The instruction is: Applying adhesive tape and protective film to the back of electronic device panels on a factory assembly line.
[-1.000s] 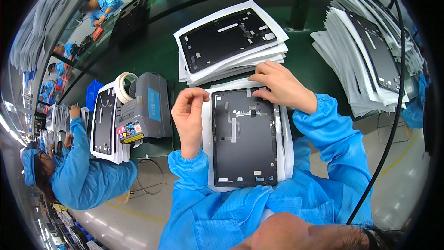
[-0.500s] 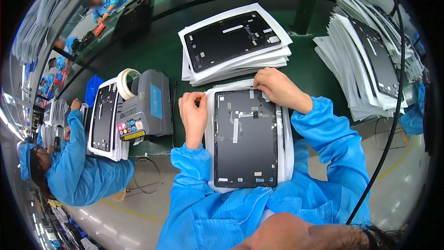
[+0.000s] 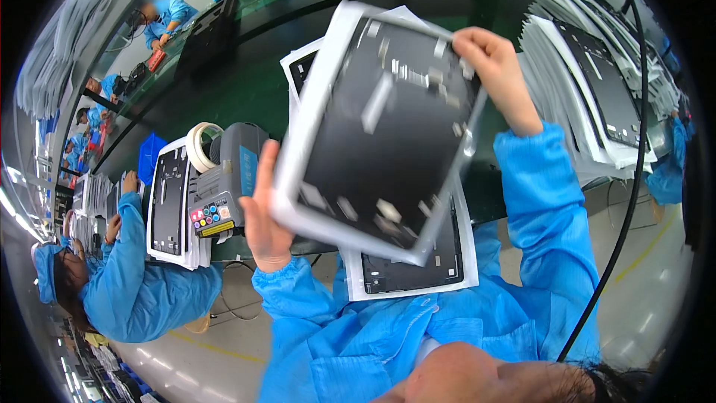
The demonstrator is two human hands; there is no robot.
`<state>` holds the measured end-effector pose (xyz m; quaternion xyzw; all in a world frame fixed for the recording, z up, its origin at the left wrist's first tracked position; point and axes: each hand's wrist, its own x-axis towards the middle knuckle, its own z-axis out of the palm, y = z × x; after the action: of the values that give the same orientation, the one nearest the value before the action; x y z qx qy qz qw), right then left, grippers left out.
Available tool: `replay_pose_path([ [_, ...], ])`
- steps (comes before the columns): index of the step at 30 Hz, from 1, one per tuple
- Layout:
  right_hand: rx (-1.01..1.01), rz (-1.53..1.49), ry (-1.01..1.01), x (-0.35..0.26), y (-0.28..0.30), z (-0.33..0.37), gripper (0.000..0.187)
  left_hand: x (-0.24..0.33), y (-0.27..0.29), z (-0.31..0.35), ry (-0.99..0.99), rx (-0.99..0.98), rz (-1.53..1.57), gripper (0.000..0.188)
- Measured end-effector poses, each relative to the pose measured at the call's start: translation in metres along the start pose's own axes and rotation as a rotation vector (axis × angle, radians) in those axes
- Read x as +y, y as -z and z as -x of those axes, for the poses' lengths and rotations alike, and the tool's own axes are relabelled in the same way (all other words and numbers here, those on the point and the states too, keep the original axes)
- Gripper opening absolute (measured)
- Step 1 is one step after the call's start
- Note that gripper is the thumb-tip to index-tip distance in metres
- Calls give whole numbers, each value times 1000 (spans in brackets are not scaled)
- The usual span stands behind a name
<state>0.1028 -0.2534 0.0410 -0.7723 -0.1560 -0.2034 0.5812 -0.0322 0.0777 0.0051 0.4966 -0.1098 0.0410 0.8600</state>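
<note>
A black rectangular cover panel (image 3: 388, 142), with small pale labels and fittings, is tilted in the air on a white sheet (image 3: 317, 116). It is blurred by motion. My right hand (image 3: 496, 67) pinches its upper right corner. By the lower left edge is my left hand (image 3: 267, 224), fingers spread apart; the edge meets or overlaps the hand, and I cannot tell whether it bears any weight. Below, a second black panel (image 3: 410, 269) lies on white sheeting (image 3: 468, 269) in front of me, largely covered by the raised one.
Behind the raised panel sits a stack of sheets and panels (image 3: 300, 56). A grey label printer (image 3: 235, 172) with a tape roll (image 3: 200, 148) stands left, beside another panel pile (image 3: 168, 201). More panels and sheets (image 3: 597, 89) lie right. A black cable (image 3: 634, 172) hangs there. A co-worker (image 3: 134, 269) sits left.
The upper panel and its sheet have been lifted off the near pile and turned, uncovering another panel beneath. My right hand has risen with the corner; my left hand has moved left and opened.
</note>
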Motion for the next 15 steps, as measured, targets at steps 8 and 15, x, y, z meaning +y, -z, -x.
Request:
replay_pose_path([
  [8,250,565,-241,63,-31,-40,29,-32,-9,-132,-219,26,-568,80],
  [15,174,501,-335,103,-51,-27,43,-83,30,-113,-323,160,-1205,61],
])
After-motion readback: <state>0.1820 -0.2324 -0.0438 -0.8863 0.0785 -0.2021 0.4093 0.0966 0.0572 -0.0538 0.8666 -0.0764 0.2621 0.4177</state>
